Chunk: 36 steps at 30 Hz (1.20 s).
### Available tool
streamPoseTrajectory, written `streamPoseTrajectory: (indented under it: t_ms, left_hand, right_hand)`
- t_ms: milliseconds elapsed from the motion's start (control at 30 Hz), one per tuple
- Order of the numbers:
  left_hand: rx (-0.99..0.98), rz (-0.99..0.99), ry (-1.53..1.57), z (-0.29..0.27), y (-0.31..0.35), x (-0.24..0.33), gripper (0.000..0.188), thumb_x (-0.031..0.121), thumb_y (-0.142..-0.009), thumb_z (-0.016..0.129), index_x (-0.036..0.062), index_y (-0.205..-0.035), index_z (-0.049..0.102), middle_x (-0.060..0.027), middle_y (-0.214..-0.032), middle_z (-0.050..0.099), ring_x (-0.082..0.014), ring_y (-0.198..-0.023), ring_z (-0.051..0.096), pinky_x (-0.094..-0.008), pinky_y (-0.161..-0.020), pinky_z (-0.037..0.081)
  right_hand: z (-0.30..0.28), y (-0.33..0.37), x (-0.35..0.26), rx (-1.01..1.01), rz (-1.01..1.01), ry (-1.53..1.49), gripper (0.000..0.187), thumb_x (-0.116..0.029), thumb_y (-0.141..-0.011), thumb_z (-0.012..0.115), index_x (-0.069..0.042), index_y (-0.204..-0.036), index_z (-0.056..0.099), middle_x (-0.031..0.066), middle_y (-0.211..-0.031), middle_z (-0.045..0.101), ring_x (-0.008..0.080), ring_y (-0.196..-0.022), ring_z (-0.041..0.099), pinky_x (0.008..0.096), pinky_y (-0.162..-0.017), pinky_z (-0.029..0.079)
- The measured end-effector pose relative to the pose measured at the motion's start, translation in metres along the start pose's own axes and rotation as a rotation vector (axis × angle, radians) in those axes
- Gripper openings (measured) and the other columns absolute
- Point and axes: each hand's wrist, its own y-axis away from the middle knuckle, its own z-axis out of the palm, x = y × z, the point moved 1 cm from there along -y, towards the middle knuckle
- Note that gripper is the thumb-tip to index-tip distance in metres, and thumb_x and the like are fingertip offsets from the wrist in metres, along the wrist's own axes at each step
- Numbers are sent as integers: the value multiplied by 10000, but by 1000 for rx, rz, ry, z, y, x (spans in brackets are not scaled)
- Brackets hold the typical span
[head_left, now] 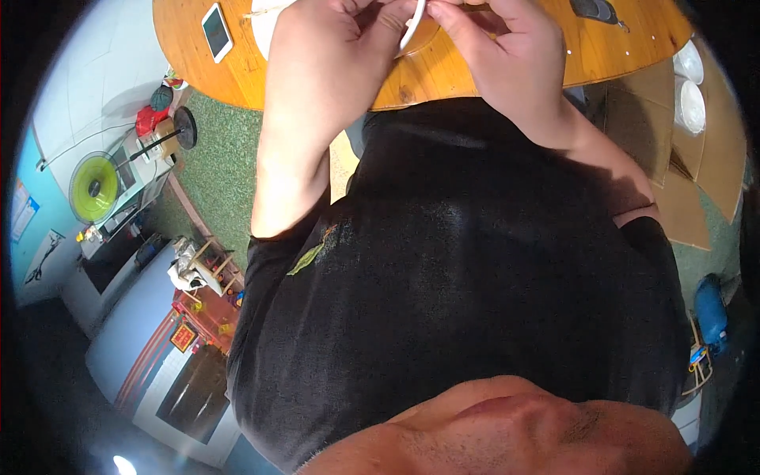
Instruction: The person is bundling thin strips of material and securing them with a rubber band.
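Over the near edge of a round wooden table (190,55), both my hands meet at the top of the view. My left hand (336,55) is closed, thumb pressed beside a thin white curved piece (413,30), seen edge-on like a rim; its far end leaves the picture. Against the other side of this piece, my right hand (511,47) has its thumb and fingertips pinched together. Whether anything small lies in that pinch is hidden by the fingers and the picture's top edge. Behind my left wrist a larger white thing (263,32) lies partly covered on the table.
A white phone (217,33) rests at the table's left, a dark flat object (595,10) at its right. White round containers (690,103) stand on cardboard (643,127) to the right. On the left are a green-bladed fan (95,188) and a small wooden stool (218,269).
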Motion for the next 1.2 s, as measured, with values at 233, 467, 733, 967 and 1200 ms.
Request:
streamPoseTrajectory:
  t_ms: [233, 467, 733, 967, 1200]
  left_hand:
    - [84, 121, 32, 1, 6, -12, 66, 11, -980, 657, -49, -971, 682, -54, -751, 662, -78, -685, 589, -245, -590, 475]
    - [161, 471, -145, 4, 0, -26, 62, -19, -956, 638, -33, -1007, 605, -242, -1219, 644, -294, -1038, 657, -349, -874, 515]
    - [53, 1068, 18, 4, -18, -56, 127, -82, -916, 595, 0, -917, 498, -331, -1301, 564, -503, -1368, 487, -469, -1029, 463]
    - [-10, 730, -26, -6, 5, -12, 130, -90, -883, 610, -12, -933, 519, -244, -1038, 585, -465, -1092, 622, -426, -858, 526]
    - [201, 1173, -158, 3, -9, -13, 118, -69, -874, 632, -30, -953, 553, -245, -1115, 597, -421, -976, 627, -434, -815, 532]
  right_hand:
    - [-4, 1, 3, 56, -18, -242, 134, 63, -963, 654, 6, -1074, 605, 62, -955, 640, 114, -855, 646, 238, -779, 512]
    - [13, -14, 33, -1, -322, -1266, 154, 69, -977, 607, -40, -910, 522, 66, -948, 601, 133, -879, 634, 265, -834, 513]
    - [-21, -22, -16, -409, -197, -96, 223, 92, -952, 544, -76, -834, 455, 71, -889, 528, 138, -784, 519, 254, -757, 440]
    - [-22, -22, -17, -379, -361, 100, 186, 90, -965, 530, -71, -893, 471, 69, -919, 521, 132, -774, 522, 241, -754, 447]
    - [-24, -18, -23, 100, 99, -217, 220, 148, -936, 547, -51, -993, 473, 94, -1004, 582, 153, -804, 587, 252, -779, 492]
